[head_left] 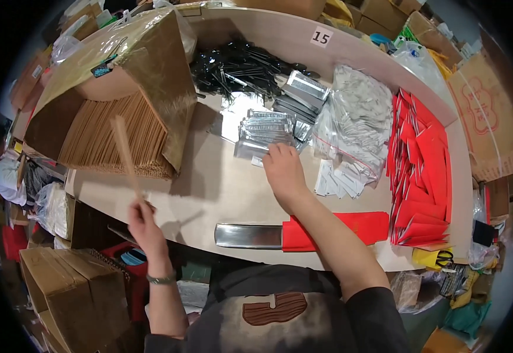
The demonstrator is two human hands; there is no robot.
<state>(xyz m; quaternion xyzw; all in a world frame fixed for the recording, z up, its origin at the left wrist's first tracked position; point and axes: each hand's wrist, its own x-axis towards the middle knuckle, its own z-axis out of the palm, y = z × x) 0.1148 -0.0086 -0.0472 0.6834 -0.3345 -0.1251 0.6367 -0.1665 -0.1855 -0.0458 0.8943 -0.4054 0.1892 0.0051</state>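
Head view shows my left hand (143,219) closed around a thin wooden stick (125,154), lifted clear of the box of wooden sticks (112,138). My right hand (283,170) rests fingers-down on the stack of silver foil packets (262,132), grip unclear. One red sleeve (333,229) with a silver packet (247,235) lies at the desk (209,188) edge; I judge most red sleeves (418,165) remain unfilled.
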